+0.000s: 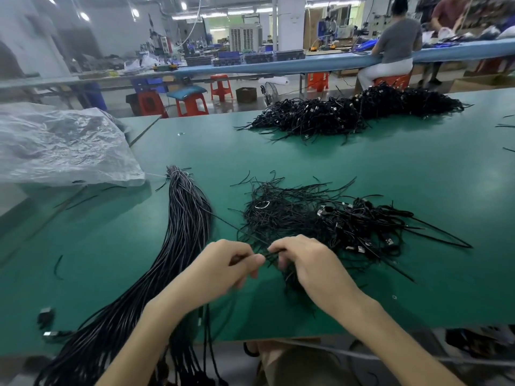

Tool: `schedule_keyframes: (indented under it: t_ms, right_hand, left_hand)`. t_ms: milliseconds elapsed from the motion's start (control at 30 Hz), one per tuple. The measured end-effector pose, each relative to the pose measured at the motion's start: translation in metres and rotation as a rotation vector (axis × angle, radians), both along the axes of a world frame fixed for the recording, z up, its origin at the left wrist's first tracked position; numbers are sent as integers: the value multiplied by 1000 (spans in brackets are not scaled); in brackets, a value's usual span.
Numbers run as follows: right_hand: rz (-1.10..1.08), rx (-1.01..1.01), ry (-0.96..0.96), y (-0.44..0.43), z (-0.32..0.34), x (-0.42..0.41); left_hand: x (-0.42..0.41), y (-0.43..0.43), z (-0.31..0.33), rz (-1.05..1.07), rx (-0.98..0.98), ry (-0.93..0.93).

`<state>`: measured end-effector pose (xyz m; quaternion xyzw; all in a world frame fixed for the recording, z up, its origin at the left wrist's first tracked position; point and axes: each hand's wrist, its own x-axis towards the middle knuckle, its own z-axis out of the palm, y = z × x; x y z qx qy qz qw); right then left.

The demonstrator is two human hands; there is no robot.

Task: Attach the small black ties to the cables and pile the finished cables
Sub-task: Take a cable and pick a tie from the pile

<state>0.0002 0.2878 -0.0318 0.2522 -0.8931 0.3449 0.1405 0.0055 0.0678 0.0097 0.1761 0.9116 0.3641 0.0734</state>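
A long bundle of black cables [184, 227] lies on the green table [418, 168], running from the middle left down over the front edge. To its right is a loose heap of small black ties [281, 210], merging with a pile of tied cables [370, 229]. My left hand [225, 263] and my right hand [303, 260] meet just in front of that heap. Both pinch a thin black cable with a tie [269, 255] between their fingertips. The cable hangs down from my left hand toward the table edge.
A large heap of finished cables [354, 110] sits at the far right of the table. A crumpled clear plastic bag [61, 146] covers the left side. Loose connectors [46, 316] lie near the front left edge. Stools and other workbenches with people stand beyond.
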Motion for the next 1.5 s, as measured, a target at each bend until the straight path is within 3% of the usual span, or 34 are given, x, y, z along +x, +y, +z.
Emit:
schedule_keyframes:
  t_ms: [200, 400, 533, 633, 733, 933, 1100, 1200, 1300, 1400, 1500]
  right_hand:
    - [-214, -329, -21, 25, 11, -9]
    - [-102, -42, -263, 19, 1, -4]
    - [-50, -56, -311, 12, 6, 6]
    - [82, -141, -323, -2, 15, 16]
    - [144, -312, -353, -14, 17, 23]
    - [89, -512, -435, -19, 13, 26]
    - [130, -539, -491, -25, 4, 33]
    - [146, -551, -561, -25, 0, 36]
    - [132, -578, -595, -22, -2, 34]
    - [36, -463, -452, -17, -2, 26]
    - [-52, -330, -340, -12, 2, 14]
  left_hand:
    - [1, -35, -7, 83, 307, -71]
    - [-5, -31, -11, 311, 827, -106]
    - [-3, -22, -7, 246, 705, -99]
    - [-1, -4, -8, 175, 577, -82]
    - [-1, 7, -6, 168, 599, -88]
    - [2, 22, -10, 177, 1175, -362]
    - [6, 42, -14, 263, 1173, -444]
    - [8, 45, -7, 191, 1374, -493]
    - [11, 37, 4, -23, 1574, -529]
    - [19, 27, 13, -238, 1278, -461]
    - [29, 26, 14, -376, 646, -238]
